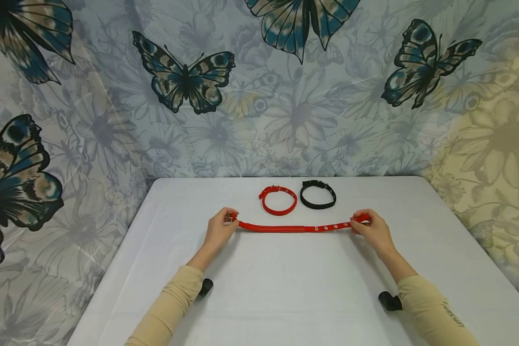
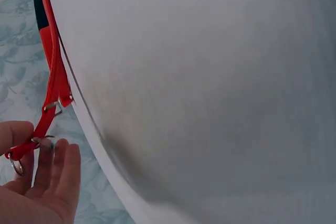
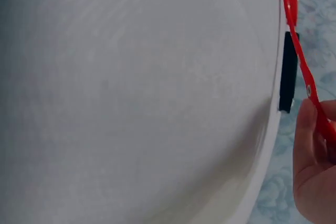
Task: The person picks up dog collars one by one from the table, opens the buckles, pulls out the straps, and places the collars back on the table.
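An unbuckled red pet collar (image 1: pixel 281 228) stretches sideways between both hands, sagging slightly above the white table. My left hand (image 1: pixel 219 230) pinches its buckle end between thumb and fingers. Metal rings and the buckle show beside those fingertips in the left wrist view, where the collar (image 2: pixel 53 82) runs upward. At the other end, my right hand (image 1: pixel 375 234) pinches the tip, near a row of metal eyelets. In the right wrist view, thumb and finger grip the red strap (image 3: pixel 304 66); part of the tip is hidden by the hand.
Beyond the held collar, a second red collar (image 1: pixel 280 212) lies buckled into a loop. To its right is a looped black collar (image 1: pixel 318 207). Both rest on the white table (image 1: pixel 285 283), towards its back edge. Butterfly-patterned fabric (image 1: pixel 251 129) hangs behind.
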Action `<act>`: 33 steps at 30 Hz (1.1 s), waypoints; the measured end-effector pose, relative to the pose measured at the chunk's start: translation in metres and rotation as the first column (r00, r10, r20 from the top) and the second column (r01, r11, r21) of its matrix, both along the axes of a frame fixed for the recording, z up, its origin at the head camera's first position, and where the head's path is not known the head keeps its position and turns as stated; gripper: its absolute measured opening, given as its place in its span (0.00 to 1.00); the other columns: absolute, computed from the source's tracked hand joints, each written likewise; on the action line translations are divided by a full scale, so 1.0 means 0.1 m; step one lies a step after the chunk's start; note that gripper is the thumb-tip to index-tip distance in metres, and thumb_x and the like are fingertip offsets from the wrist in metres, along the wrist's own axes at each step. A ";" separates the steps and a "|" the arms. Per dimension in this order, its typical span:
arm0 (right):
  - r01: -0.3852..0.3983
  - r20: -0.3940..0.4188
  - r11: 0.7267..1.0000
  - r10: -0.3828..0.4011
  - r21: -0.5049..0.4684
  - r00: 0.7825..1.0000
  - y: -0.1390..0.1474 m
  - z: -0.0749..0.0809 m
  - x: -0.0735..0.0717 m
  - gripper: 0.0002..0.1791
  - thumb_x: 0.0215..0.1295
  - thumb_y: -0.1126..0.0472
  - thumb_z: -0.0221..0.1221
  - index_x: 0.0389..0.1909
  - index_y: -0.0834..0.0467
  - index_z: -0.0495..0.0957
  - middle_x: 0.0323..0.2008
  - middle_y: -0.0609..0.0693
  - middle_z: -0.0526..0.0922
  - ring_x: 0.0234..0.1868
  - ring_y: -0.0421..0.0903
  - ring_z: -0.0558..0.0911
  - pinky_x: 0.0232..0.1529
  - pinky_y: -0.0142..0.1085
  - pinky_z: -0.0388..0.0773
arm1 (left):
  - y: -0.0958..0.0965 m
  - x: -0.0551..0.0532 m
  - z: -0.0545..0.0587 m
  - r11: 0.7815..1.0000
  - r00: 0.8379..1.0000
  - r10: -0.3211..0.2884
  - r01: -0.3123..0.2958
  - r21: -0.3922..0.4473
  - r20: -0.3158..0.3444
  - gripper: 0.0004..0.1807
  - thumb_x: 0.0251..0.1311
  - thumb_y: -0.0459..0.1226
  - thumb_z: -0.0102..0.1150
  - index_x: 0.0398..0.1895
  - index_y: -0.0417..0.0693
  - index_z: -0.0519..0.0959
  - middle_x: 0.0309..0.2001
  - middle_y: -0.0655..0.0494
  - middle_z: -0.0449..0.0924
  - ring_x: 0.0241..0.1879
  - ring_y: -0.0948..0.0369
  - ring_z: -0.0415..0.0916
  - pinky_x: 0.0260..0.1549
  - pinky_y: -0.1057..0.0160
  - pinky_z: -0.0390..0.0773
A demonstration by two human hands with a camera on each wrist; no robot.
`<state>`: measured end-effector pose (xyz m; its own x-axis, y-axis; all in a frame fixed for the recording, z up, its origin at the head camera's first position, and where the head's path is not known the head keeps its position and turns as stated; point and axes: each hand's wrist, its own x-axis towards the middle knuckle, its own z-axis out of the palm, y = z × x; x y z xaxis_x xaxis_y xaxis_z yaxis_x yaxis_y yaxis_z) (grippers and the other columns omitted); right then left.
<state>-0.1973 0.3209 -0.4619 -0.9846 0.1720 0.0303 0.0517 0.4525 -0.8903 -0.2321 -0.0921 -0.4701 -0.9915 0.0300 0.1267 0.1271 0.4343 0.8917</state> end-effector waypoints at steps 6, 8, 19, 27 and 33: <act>0.001 0.027 0.963 -0.009 0.270 1.000 0.07 -0.05 0.00 0.15 0.63 0.64 0.61 0.48 0.65 0.76 0.39 0.61 0.81 0.31 0.44 0.78 0.29 0.31 0.78 | -0.07 0.00 0.04 0.973 1.000 0.018 -0.022 -0.230 -0.019 0.13 0.58 0.29 0.58 0.46 0.47 0.81 0.42 0.51 0.82 0.44 0.53 0.79 0.41 0.55 0.79; -0.011 0.015 0.940 0.007 0.341 1.000 0.09 -0.06 -0.01 0.13 0.63 0.63 0.62 0.46 0.64 0.78 0.37 0.59 0.81 0.33 0.49 0.76 0.29 0.33 0.75 | -0.08 0.01 0.05 0.944 0.999 0.024 -0.032 -0.327 -0.028 0.12 0.57 0.30 0.58 0.43 0.48 0.82 0.41 0.53 0.82 0.41 0.55 0.79 0.35 0.56 0.78; -0.084 -0.026 0.812 0.121 0.578 0.992 0.11 -0.11 -0.01 0.07 0.58 0.64 0.65 0.34 0.64 0.83 0.34 0.60 0.83 0.40 0.59 0.76 0.38 0.52 0.73 | -0.13 0.01 0.02 0.748 0.976 -0.072 -0.084 -0.658 -0.206 0.04 0.57 0.30 0.64 0.33 0.45 0.87 0.36 0.52 0.81 0.36 0.54 0.76 0.27 0.59 0.79; -0.062 -0.046 0.707 0.133 0.704 0.990 -0.02 -0.04 0.03 0.04 0.57 0.67 0.65 0.30 0.65 0.82 0.37 0.62 0.79 0.44 0.61 0.72 0.40 0.54 0.76 | -0.09 0.01 0.03 0.676 0.917 -0.214 -0.110 -0.728 -0.336 0.06 0.46 0.23 0.70 0.28 0.40 0.86 0.31 0.50 0.81 0.34 0.53 0.73 0.32 0.59 0.75; -0.098 0.014 0.708 0.123 0.700 0.992 -0.05 -0.07 0.06 0.05 0.59 0.68 0.64 0.34 0.66 0.80 0.30 0.56 0.77 0.32 0.54 0.74 0.32 0.48 0.77 | -0.07 0.05 0.06 0.667 0.932 -0.253 -0.026 -0.745 -0.260 0.06 0.45 0.23 0.71 0.26 0.40 0.85 0.24 0.53 0.76 0.28 0.56 0.72 0.26 0.62 0.76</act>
